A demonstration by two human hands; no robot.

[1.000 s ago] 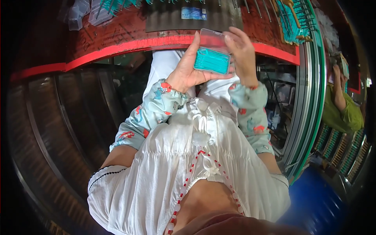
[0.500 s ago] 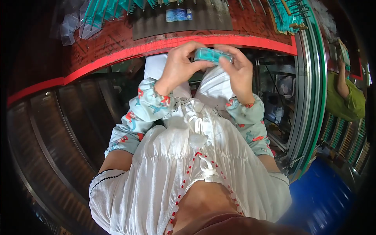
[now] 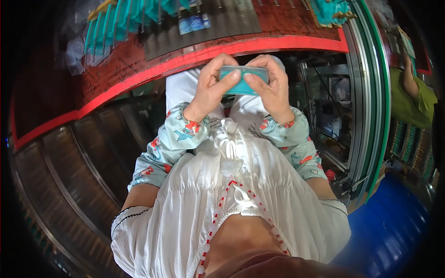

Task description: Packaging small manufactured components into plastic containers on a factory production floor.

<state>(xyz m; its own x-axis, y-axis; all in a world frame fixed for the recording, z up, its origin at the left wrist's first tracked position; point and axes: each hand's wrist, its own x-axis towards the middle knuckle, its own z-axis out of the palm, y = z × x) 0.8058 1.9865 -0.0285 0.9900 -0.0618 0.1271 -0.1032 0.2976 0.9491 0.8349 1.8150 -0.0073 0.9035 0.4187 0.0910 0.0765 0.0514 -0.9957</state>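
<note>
Between both hands I hold a small clear plastic box with something teal inside, above my lap and just in front of the red table edge. My left hand grips its left end, thumb pressed on the broad face and fingers behind. On the right end, my right hand holds it the same way. The broad teal face is turned toward me. What the teal content is, I cannot make out.
The dark red table with its bright red edge bears a dark mat and a blue card. Teal pieces hang on rods at back left. At right are green-edged glass panels, a blue drum and another person.
The box has come slightly nearer and turned from its narrow side to its broad face. Both thumbs now press on that face. The view has shifted a little.
</note>
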